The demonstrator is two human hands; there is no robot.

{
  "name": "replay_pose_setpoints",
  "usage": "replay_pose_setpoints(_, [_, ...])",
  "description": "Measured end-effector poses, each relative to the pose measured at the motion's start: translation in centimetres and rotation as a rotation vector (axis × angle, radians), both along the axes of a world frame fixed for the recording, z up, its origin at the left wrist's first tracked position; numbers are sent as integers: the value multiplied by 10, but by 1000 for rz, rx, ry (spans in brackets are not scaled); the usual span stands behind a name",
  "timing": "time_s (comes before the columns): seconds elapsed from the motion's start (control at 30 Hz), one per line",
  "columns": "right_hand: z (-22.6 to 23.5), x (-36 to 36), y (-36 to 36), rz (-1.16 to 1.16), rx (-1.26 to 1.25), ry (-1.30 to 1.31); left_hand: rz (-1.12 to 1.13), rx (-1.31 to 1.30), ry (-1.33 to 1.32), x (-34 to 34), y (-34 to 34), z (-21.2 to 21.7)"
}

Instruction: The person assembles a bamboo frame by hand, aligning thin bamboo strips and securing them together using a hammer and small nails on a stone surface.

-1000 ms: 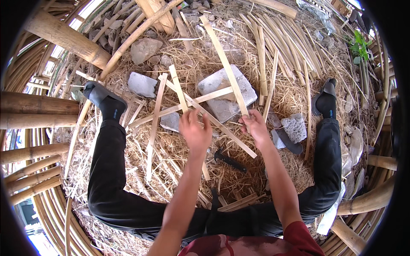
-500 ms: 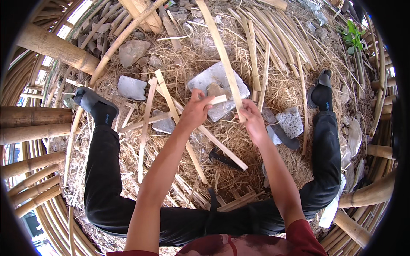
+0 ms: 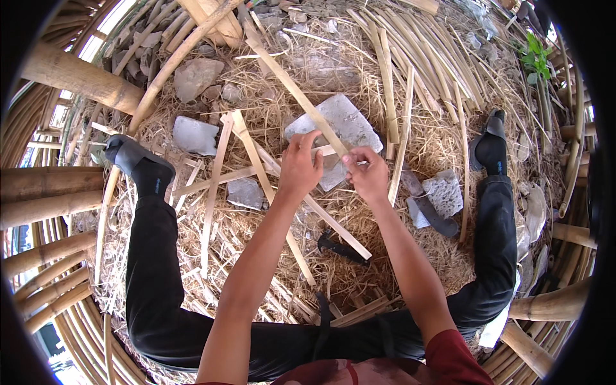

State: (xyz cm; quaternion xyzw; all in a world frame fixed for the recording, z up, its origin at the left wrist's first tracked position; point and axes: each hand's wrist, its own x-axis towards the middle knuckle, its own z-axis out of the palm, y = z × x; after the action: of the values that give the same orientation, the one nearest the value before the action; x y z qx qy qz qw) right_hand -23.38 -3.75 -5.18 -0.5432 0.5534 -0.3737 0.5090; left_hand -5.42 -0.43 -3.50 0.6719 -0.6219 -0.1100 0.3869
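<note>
My right hand (image 3: 367, 172) pinches the near end of a long, flat bamboo strip (image 3: 289, 80), which slants away to the far left. Just left of it, my left hand (image 3: 301, 165) is closed on a short pale bamboo piece (image 3: 325, 151), mostly covered by fingers and the strip. The two pieces cross or touch close to my fingertips; exact contact is hard to see. Beneath both hands lies a flat grey stone block (image 3: 350, 122) on the shavings. A dark tool-like object (image 3: 343, 247) rests on the shavings between my forearms.
Loose bamboo strips (image 3: 218, 183) lie crossed at the left, near a grey block (image 3: 196, 135). A pile of split bamboo (image 3: 430, 61) spreads at the far right. Right of my hands sit a porous stone (image 3: 443, 192) and a dark curved piece (image 3: 437, 218). Bamboo poles (image 3: 83, 77) frame the sides.
The long strip has swung its far end to the left. Both hands have drawn closer together, and the short piece now sits by the strip's near end.
</note>
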Motion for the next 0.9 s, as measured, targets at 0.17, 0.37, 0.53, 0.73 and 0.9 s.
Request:
replay_pose_setpoints(0.17, [-10, 5, -1, -44, -57, -38, -33, 22, -23, -12, -10, 1])
replay_pose_setpoints(0.37, [-9, -2, 13, -10, 138, -338, -48, -3, -14, -10, -13, -7])
replay_pose_setpoints(0.53, [-8, 1, 9, 81, 85, -295, -59, -2, 40, -13, -10, -14])
replay_pose_setpoints(0.73, [-3, 10, 11, -95, 46, -191, -33, -77, 12, -18, -7, -12])
replay_pose_setpoints(0.9, [-12, 15, 13, -133, 29, -230, -69, -89, 8, -3, -10, -7])
